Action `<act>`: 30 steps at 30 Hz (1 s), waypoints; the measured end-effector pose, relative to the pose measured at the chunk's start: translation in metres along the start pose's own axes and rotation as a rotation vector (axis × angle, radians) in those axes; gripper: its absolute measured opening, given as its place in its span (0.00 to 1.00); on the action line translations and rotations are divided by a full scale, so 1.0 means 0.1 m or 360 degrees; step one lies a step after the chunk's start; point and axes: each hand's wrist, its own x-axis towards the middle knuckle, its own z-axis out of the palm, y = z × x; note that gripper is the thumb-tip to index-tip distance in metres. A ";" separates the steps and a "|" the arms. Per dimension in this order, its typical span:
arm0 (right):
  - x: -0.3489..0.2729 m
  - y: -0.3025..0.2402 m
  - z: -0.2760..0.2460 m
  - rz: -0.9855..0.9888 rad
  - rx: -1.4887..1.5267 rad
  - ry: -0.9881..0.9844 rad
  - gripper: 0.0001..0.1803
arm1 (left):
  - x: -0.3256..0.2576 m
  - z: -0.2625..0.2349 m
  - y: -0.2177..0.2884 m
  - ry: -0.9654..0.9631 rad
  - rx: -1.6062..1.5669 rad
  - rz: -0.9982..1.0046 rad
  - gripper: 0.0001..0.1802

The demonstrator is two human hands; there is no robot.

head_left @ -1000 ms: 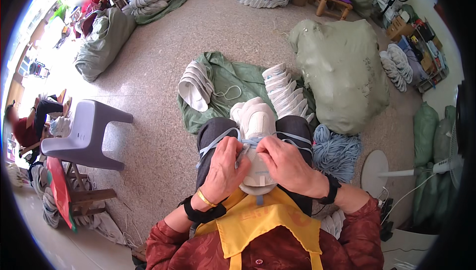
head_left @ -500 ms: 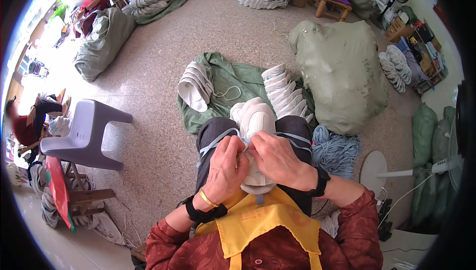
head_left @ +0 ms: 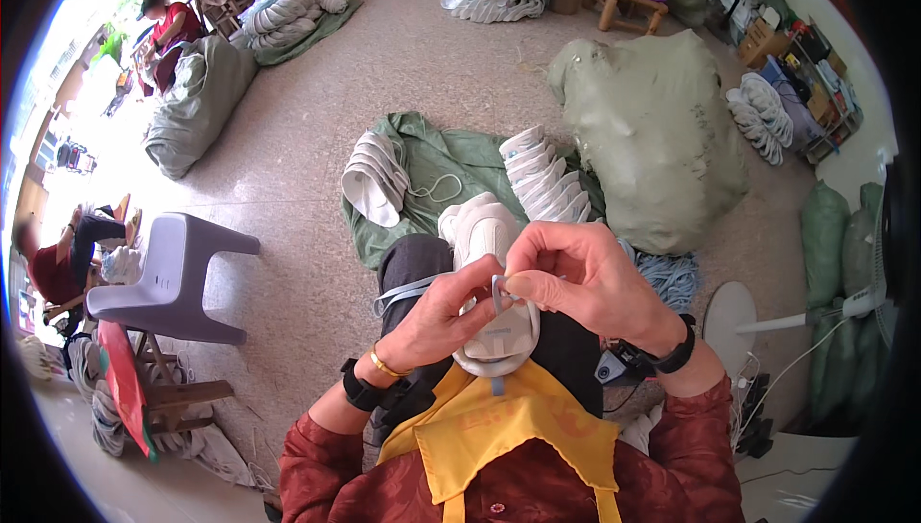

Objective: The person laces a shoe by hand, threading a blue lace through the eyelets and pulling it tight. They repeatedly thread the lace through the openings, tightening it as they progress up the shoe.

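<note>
In the head view, we find the left hand (head_left: pixel 436 317) and right hand (head_left: pixel 587 278) in narrow grip on a flat pale-blue lace (head_left: pixel 497 287), above the white, rounded shoe (head_left: pixel 499 343) resting on the dark-trousered lap (head_left: pixel 416 269), seemingly freeing both.

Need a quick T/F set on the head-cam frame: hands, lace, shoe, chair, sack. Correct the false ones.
1. The left hand and right hand are both at a grey-blue lace, over a white shoe. True.
2. The lace is bright red. False: it is grey-blue.
3. A grey plastic chair is left of both hands. True.
4. A large pale-green sack lies right of the white shoe. True.
5. The chair and the sack are on the same side of the shoe. False: chair left, sack right.
</note>
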 end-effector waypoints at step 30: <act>-0.13 0.91 -0.26 -0.0470 -0.1144 0.0290 0.15 | -1.15 -0.74 -0.12 0.1171 0.1105 -0.0479 0.10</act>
